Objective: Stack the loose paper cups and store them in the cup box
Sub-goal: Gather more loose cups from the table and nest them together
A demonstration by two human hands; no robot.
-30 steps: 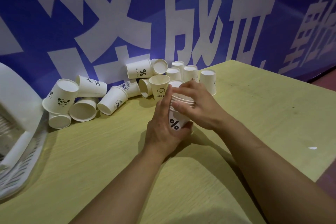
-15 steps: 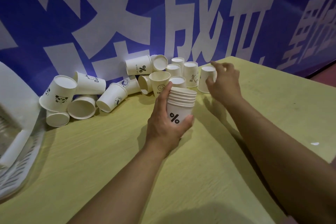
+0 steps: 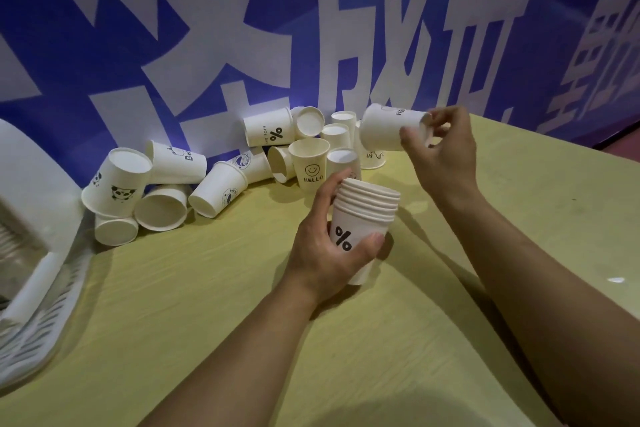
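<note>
Gripping nested cup stack (image 3: 365, 215) upright in left hand (image 3: 325, 250) just above bench (image 3: 207, 305); pinching single cup (image 3: 391, 126), tilted sideways, in right hand (image 3: 441, 152), above & beyond stack; loose cups (image 3: 221, 189) lying further left.

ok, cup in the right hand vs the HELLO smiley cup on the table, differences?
The held cup is lifted off the table and tipped sideways in the right hand; the smiley cup stands upright on the table, untouched. The held cup's print is mostly hidden; the smiley's faces the camera. Both are white paper cups.
</note>
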